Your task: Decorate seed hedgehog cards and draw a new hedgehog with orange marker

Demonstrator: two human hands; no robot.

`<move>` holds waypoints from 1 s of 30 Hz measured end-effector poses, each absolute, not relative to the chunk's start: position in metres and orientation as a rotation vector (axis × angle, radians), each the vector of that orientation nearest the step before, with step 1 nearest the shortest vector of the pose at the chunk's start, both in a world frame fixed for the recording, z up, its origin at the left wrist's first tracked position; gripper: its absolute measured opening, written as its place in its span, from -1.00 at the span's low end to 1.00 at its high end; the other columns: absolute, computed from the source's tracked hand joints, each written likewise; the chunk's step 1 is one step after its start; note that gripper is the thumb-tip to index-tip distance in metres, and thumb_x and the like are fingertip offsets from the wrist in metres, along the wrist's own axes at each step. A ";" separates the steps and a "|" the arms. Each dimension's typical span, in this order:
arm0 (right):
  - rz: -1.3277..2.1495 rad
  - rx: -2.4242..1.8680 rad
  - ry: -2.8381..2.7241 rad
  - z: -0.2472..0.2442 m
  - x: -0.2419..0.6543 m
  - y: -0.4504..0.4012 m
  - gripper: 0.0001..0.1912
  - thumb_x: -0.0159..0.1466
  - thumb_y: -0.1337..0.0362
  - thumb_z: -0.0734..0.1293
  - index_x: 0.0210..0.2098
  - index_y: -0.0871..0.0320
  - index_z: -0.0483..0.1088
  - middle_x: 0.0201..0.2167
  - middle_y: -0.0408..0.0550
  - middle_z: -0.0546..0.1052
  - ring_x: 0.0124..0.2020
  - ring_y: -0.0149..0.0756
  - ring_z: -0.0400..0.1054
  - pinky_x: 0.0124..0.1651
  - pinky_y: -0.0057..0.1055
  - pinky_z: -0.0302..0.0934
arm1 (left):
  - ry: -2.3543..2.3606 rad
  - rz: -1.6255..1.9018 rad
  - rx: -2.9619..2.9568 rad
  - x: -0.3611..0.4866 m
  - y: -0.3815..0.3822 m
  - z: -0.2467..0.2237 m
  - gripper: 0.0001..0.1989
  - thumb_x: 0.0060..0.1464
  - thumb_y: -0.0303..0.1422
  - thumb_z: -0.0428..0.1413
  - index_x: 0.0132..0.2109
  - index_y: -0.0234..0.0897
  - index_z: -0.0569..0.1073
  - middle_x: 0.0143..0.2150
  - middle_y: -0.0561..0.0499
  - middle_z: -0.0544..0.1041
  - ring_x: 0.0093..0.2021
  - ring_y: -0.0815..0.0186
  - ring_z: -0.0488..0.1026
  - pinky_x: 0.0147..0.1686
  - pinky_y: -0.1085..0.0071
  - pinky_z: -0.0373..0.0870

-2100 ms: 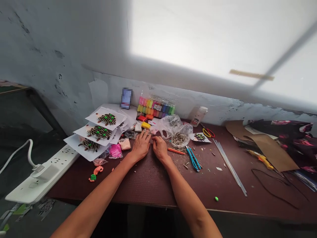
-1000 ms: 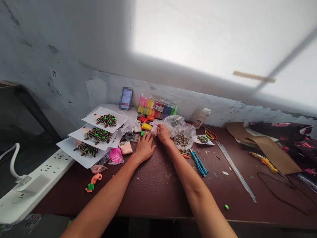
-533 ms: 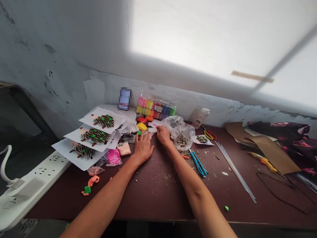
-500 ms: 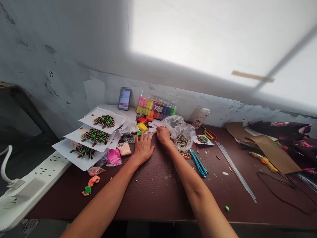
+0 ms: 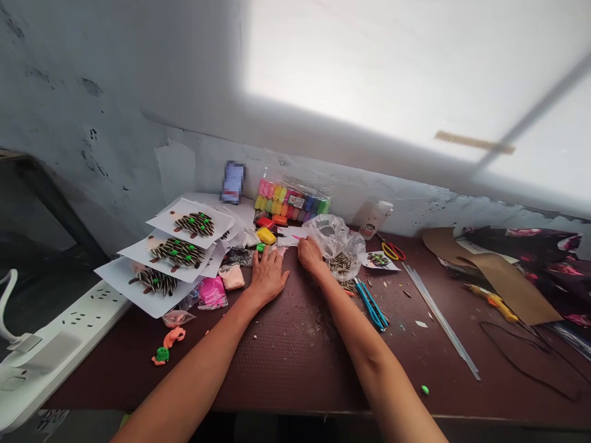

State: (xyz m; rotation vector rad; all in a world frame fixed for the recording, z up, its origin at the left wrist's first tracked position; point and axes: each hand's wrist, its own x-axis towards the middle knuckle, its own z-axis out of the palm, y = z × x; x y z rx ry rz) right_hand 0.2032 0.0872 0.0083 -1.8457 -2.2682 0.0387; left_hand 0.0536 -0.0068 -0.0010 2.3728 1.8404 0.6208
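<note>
My left hand (image 5: 268,275) lies flat on the brown tabletop (image 5: 286,344), fingers spread. Just past its fingertips sits a lump of green clay (image 5: 261,247), beside a bag of peach clay (image 5: 232,277). Closed in a pinch, my right hand (image 5: 311,255) holds a thin pink stick-like tool (image 5: 298,238) whose tip shows over a white paper (image 5: 287,235); the rest of it is hidden by the fingers. Right of that hand stands an open plastic bag (image 5: 353,243) with striped sunflower seeds (image 5: 340,264) in it.
Cards with seed hedgehogs (image 5: 189,252) are stacked at left, near a power strip (image 5: 69,332). Clay packs (image 5: 290,202), a phone (image 5: 233,183) and a bottle (image 5: 376,219) line the wall. A blue cutter (image 5: 370,306), scissors (image 5: 392,250), glue sticks (image 5: 441,320) and a glue gun (image 5: 494,301) lie right.
My right hand has shifted slightly to the right and the pink tool with it. The left hand stays in place.
</note>
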 end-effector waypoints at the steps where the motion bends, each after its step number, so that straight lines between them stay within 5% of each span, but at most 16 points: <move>1: 0.012 -1.876 -2.254 0.008 0.205 0.087 -0.66 0.44 0.39 0.12 -0.07 0.28 0.53 -0.03 0.30 0.57 0.08 -0.01 0.38 0.19 -0.18 0.15 | 1.840 0.618 2.371 0.054 -0.007 -0.001 -0.56 0.25 -0.27 0.05 0.21 -0.37 0.44 0.35 -0.32 0.39 0.44 -0.19 0.13 0.40 -0.19 -0.10; 6: -0.089 -1.960 -2.234 0.007 0.205 0.087 -0.66 0.45 0.24 0.18 0.02 0.27 0.51 0.08 0.32 0.50 0.12 0.04 0.33 0.17 -0.14 0.16 | 1.852 0.600 2.367 0.054 -0.007 -0.001 -0.55 0.25 -0.28 0.07 0.22 -0.36 0.43 0.35 -0.31 0.39 0.44 -0.17 0.12 0.40 -0.19 -0.10; 16: -0.098 -1.796 -2.354 0.007 0.215 0.079 -0.70 0.42 0.27 0.24 -0.04 0.31 0.53 -0.05 0.26 0.57 0.01 -0.05 0.37 0.08 -0.26 0.17 | 1.888 0.501 2.393 0.054 -0.011 0.008 -0.53 0.29 -0.25 0.04 0.25 -0.39 0.43 0.38 -0.31 0.36 0.45 -0.13 0.12 0.41 -0.14 -0.03; 22: -0.035 -1.712 -2.346 0.001 0.215 0.089 -0.75 0.41 0.29 0.23 -0.10 0.14 0.56 -0.17 0.03 0.62 -0.09 -0.17 0.41 0.01 -0.33 0.20 | 1.881 0.538 2.383 0.055 -0.010 0.007 -0.52 0.27 -0.27 0.06 0.27 -0.35 0.41 0.36 -0.30 0.37 0.45 -0.14 0.13 0.40 -0.16 -0.05; 26: -0.052 -1.719 -2.251 -0.003 0.210 0.103 -0.71 0.39 0.31 0.24 -0.03 0.26 0.53 0.01 0.22 0.56 0.06 -0.05 0.37 0.15 -0.23 0.17 | 1.874 0.541 2.370 0.055 -0.010 0.007 -0.52 0.27 -0.28 0.07 0.27 -0.38 0.41 0.37 -0.32 0.37 0.45 -0.14 0.12 0.41 -0.15 -0.06; 30: 0.008 -1.695 -2.201 -0.009 0.203 0.115 -0.79 0.30 0.31 0.32 -0.20 0.30 0.57 -0.13 0.31 0.59 0.00 0.06 0.39 0.13 -0.12 0.21 | 1.860 0.554 2.369 0.054 -0.010 0.006 -0.53 0.27 -0.28 0.06 0.25 -0.39 0.43 0.37 -0.34 0.36 0.45 -0.15 0.11 0.41 -0.15 -0.07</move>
